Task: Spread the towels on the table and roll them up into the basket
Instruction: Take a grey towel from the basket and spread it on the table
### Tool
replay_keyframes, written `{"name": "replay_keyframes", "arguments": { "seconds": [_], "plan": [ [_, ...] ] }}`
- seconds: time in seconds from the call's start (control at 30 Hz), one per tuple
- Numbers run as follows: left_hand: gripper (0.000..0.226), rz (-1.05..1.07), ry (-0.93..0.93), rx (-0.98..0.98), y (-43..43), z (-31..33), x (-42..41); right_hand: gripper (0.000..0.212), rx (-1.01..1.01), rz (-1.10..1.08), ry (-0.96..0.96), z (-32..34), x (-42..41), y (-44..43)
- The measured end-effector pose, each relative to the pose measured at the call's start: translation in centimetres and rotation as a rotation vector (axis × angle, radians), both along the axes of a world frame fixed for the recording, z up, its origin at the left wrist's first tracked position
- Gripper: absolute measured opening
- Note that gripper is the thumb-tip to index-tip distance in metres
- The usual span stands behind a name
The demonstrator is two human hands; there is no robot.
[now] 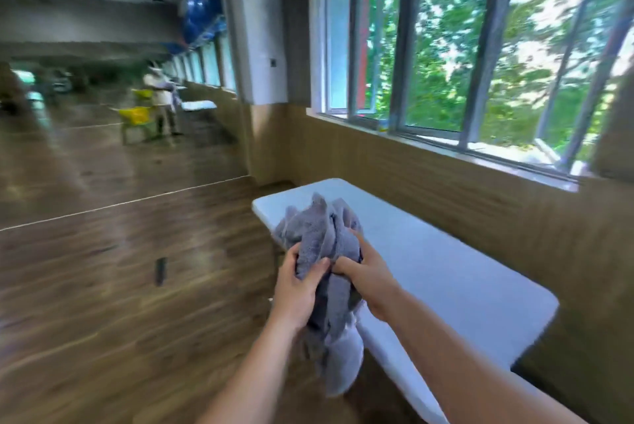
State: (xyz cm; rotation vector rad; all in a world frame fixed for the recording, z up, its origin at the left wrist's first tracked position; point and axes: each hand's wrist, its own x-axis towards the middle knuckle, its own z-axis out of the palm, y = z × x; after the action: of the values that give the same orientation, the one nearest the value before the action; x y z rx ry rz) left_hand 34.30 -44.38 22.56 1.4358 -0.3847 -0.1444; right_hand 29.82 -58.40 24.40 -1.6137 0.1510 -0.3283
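A grey-purple towel (319, 238) is bunched up and held in the air over the near left edge of the white table (446, 269). My left hand (296, 290) grips the bunch from the left. Right beside it, my right hand (367, 279) clutches the same towel from the right. Part of the towel sticks up above my fingers and its lower end hangs down past the table edge. No basket shows beside the table.
The long white table runs along a wood-panelled wall under a row of windows (463, 56). Wooden floor (120, 286) spreads out to the left. A wall mirror (103, 98) reflects a person, a yellow basket (137, 114) and a table.
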Motion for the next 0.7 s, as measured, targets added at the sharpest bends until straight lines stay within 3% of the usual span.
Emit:
{"name": "replay_keyframes", "arguments": {
  "seconds": [0.27, 0.43, 0.53, 0.7],
  "plan": [
    [0.028, -0.233, -0.010, -0.001, -20.3, 0.8, 3.8, 0.054, -0.027, -0.232, 0.004, 2.1, 0.6, -18.8],
    [0.041, -0.350, 0.100, 0.048, -28.0, -2.4, 6.2, 0.030, -0.010, -0.429, 0.134, -0.6, 1.0, -27.2],
    [0.043, -0.351, 0.135, 0.184, -30.8, -5.8, 7.1, 0.027, -0.140, -0.522, 0.266, -4.0, 0.8, -30.8],
    [0.045, -0.357, 0.096, 0.578, -33.1, -13.7, 8.8, 0.016, -0.354, -0.543, 0.554, -11.9, 0.0, -36.6]
  ]
}}
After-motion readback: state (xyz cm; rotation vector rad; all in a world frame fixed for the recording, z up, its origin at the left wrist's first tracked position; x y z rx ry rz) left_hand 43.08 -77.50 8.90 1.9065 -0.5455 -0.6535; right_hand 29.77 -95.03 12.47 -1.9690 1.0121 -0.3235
